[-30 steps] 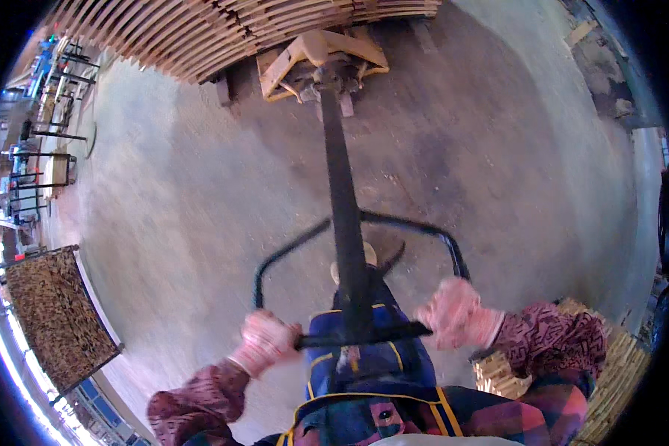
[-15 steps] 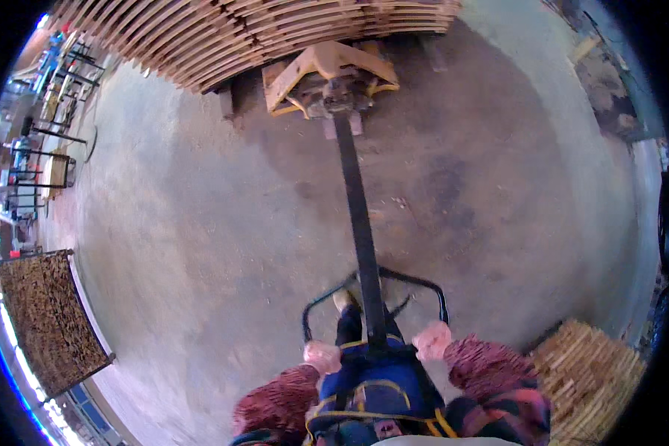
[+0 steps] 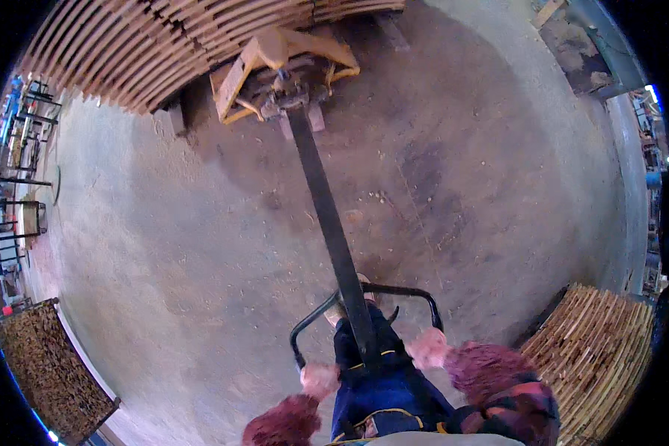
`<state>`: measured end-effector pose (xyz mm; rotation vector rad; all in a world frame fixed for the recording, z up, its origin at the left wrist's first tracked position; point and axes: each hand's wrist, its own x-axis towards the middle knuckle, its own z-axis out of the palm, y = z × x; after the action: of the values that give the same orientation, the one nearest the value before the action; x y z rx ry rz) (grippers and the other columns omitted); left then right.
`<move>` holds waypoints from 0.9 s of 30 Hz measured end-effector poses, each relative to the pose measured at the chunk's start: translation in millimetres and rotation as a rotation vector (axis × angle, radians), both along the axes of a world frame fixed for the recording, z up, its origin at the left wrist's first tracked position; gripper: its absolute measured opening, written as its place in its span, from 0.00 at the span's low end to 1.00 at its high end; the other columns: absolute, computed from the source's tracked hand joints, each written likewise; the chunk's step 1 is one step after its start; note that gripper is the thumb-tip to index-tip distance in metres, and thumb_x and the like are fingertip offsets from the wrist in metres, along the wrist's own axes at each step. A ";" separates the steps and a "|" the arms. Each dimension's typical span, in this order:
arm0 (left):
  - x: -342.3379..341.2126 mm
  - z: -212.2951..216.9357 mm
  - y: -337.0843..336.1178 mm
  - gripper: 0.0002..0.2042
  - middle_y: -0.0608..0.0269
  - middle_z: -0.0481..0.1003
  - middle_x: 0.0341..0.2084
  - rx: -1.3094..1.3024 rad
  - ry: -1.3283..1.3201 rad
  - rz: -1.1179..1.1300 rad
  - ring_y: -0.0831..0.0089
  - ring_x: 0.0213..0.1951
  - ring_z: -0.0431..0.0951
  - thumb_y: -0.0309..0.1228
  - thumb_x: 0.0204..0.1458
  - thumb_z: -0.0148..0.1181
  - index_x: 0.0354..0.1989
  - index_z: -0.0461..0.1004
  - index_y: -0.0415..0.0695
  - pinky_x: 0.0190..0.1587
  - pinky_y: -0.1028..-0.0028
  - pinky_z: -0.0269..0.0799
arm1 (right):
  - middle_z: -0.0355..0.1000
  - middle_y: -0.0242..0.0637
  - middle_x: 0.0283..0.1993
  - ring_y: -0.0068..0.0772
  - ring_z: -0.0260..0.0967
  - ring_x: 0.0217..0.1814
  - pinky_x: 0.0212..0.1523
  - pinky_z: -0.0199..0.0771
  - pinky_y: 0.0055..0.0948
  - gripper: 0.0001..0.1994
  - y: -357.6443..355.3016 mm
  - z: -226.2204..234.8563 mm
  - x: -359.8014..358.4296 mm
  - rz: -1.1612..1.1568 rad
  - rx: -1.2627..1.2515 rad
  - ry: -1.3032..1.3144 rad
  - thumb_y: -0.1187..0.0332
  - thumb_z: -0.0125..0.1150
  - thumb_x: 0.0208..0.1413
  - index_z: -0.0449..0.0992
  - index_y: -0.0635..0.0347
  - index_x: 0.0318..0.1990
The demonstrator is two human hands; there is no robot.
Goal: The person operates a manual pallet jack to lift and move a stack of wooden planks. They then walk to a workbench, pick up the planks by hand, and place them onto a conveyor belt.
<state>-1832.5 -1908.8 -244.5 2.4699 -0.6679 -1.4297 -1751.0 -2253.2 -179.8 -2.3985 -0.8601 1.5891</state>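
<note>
A yellow pallet jack [image 3: 271, 52] stands at the far end, up against a big stack of wooden slats [image 3: 149, 44]. Its long dark handle shaft [image 3: 325, 204] slants down toward my body and ends in a black loop handle [image 3: 401, 290]. My left hand [image 3: 320, 379] is closed round the left end of the loop. Round the right end, my right hand [image 3: 428, 348] is closed too. The crossbar between them is hidden in part against my dark blue work clothes. Just beneath the loop, my shoes show in part.
Another pile of wooden strips [image 3: 595, 357] lies close at the right. At the lower left stands a framed brown stack [image 3: 56, 372]. Metal racks [image 3: 33, 126] line the left side. A grey machine base [image 3: 580, 56] is at the upper right. Small debris dots the concrete floor [image 3: 201, 245].
The pallet jack and slat stack have shifted left in view, and the shaft slants more. The right pile shows more fully. Both hands keep their grip on the handle.
</note>
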 end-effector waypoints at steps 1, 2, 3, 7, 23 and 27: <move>-13.6 -48.7 -4.7 0.13 0.63 0.79 0.21 0.014 -0.023 0.010 0.58 0.26 0.80 0.46 0.43 0.62 0.30 0.80 0.51 0.32 0.62 0.75 | 0.78 0.41 0.28 0.47 0.78 0.36 0.36 0.74 0.47 0.11 -2.1 -16.9 -9.7 0.018 -0.036 0.035 0.56 0.61 0.42 0.78 0.51 0.31; 1.6 -42.6 -19.9 0.13 0.61 0.79 0.23 0.031 -0.052 0.034 0.57 0.28 0.80 0.43 0.45 0.61 0.30 0.81 0.47 0.31 0.63 0.76 | 0.78 0.41 0.29 0.47 0.78 0.37 0.38 0.74 0.47 0.13 -7.1 -25.5 -13.2 0.051 -0.070 0.062 0.55 0.61 0.44 0.78 0.51 0.34; 13.1 -31.2 -33.0 0.12 0.58 0.80 0.27 0.104 0.148 0.065 0.60 0.29 0.80 0.41 0.49 0.61 0.32 0.81 0.44 0.30 0.67 0.75 | 0.79 0.42 0.31 0.47 0.78 0.39 0.40 0.75 0.47 0.14 -13.7 -33.2 -16.1 0.087 -0.105 0.088 0.54 0.61 0.45 0.79 0.50 0.36; 73.3 95.6 8.8 0.10 0.60 0.75 0.19 -0.079 -0.101 0.086 0.60 0.22 0.76 0.40 0.48 0.60 0.26 0.80 0.48 0.25 0.64 0.71 | 0.80 0.43 0.33 0.48 0.78 0.40 0.42 0.75 0.49 0.16 -2.3 45.0 16.5 0.118 -0.118 0.038 0.52 0.61 0.47 0.80 0.50 0.39; -68.0 -82.0 5.1 0.10 0.62 0.77 0.31 -0.245 -0.199 0.546 0.62 0.33 0.76 0.39 0.58 0.55 0.39 0.78 0.48 0.38 0.61 0.71 | 0.78 0.40 0.29 0.46 0.78 0.35 0.35 0.75 0.47 0.11 8.4 -71.6 -35.7 -0.051 -0.088 -0.056 0.56 0.63 0.42 0.82 0.49 0.30; -18.0 -33.1 -15.7 0.12 0.58 0.78 0.37 -0.307 -0.359 0.454 0.59 0.42 0.77 0.39 0.59 0.55 0.46 0.77 0.48 0.50 0.60 0.71 | 0.81 0.37 0.35 0.45 0.79 0.41 0.42 0.76 0.48 0.13 -9.8 -71.9 -58.5 -0.003 -0.156 -0.026 0.54 0.63 0.45 0.83 0.46 0.36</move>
<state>-1850.5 -1924.5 -277.6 2.4326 -0.3178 -0.6769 -1809.5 -2263.0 -251.8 -2.5289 -0.7631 1.6857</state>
